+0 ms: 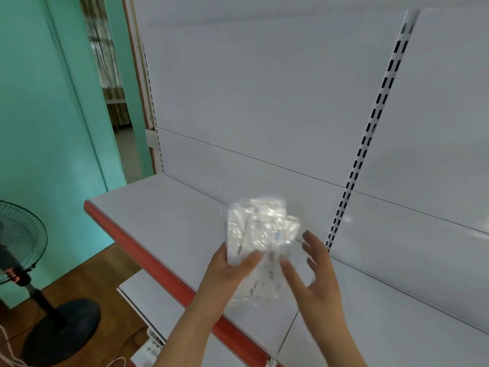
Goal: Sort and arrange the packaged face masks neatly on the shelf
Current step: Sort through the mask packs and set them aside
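Note:
My left hand [227, 276] grips a bundle of packaged face masks [260, 234] in clear crinkly plastic, held up over the white shelf [164, 207] with its red front edge. The thumb presses on the front of the bundle. My right hand [317, 274] is beside the bundle on its right, fingers spread and relaxed; its thumb touches the lower hanging packets. The packets look white with small printed marks and are blurred.
The shelf's white back panel [264, 102] has a slotted upright [370, 133] at right. A lower shelf [143, 295] shows beneath. A black standing fan [23, 247] is on the wooden floor at left, beside a green wall [39, 115].

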### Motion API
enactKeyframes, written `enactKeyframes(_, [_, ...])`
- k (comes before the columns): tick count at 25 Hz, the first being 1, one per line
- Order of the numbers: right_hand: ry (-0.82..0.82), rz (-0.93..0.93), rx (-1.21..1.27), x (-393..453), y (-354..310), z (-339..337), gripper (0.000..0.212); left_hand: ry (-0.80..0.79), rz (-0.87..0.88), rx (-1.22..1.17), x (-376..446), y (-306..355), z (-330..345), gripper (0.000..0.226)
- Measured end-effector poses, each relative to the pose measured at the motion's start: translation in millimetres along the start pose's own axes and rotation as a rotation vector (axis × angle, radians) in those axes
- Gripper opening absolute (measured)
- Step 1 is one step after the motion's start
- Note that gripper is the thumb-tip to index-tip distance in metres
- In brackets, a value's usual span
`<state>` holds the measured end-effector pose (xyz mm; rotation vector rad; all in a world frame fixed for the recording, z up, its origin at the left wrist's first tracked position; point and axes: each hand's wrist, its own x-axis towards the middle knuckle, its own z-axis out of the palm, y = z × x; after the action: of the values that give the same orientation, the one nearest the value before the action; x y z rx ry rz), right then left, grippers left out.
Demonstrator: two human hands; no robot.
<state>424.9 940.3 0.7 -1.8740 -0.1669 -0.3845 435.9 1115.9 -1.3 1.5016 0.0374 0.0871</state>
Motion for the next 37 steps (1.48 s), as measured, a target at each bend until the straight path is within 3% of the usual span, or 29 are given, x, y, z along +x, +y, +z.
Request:
enactKeyframes(1, [-0.100, 0.095, 0.112, 5, 0, -7, 0.067, -0.065, 0.018, 0.109, -3, -3, 3, 0.041])
enactKeyframes(3, [-0.328, 0.194, 0.317, 7, 0, -14, 0.058, -0.170, 0.063, 0.302, -7, -16, 7, 0.041])
enactKeyframes(5, [-0.383, 0.226, 0.326, 5, 4, -16, 0.051, -0.236, 0.055, 0.354, -10, -21, 9, 0.037])
enactKeyframes(9, [-0.177, 0.299, 0.119, 11, 11, -21, 0.025, -0.386, 0.014, 0.434, -8, -13, 8, 0.049])
enactKeyframes(13, [0.078, 0.494, 0.119, 13, 22, -45, 0.011, -0.145, 0.184, 0.666, 10, -13, -8, 0.051])
enactKeyframes(17, [0.045, 0.678, 0.191, 2, 32, -61, 0.008, -0.223, 0.045, 1.238, 42, -27, -22, 0.092])
enactKeyframes(20, [0.045, 0.704, 0.229, -5, 35, -64, 0.007, -0.240, 0.010, 1.343, 54, -33, -18, 0.087])
enactKeyframes(24, [0.080, 0.698, 0.351, -11, 38, -69, 0.016, -0.194, 0.054, 1.316, 53, -35, -8, 0.060])
enactKeyframes(26, [0.082, 0.690, 0.455, -16, 34, -73, 0.019, -0.175, 0.119, 1.348, 47, -37, 4, 0.064])
enactKeyframes(28, [0.107, 0.673, 0.527, -23, 27, -80, 0.020, -0.140, 0.217, 1.144, 32, -29, 25, 0.067])
enactKeyframes(30, [0.169, 0.620, 0.593, -32, 20, -93, 0.024, -0.321, 0.086, 0.643, 9, -10, 61, 0.066])
enactKeyframes(32, [0.249, 0.542, 0.676, -42, 11, -106, 0.032, -0.632, -0.082, 0.308, -19, 5, 103, 0.064])
enactKeyframes(35, [0.466, 0.442, 0.684, -70, 7, -142, 0.039, -0.868, -0.087, 0.247, -44, 1, 160, 0.033])
enactKeyframes(37, [0.572, 0.391, 0.607, -99, 4, -181, 0.036, -0.999, -0.084, 0.261, -57, -3, 194, 0.029])
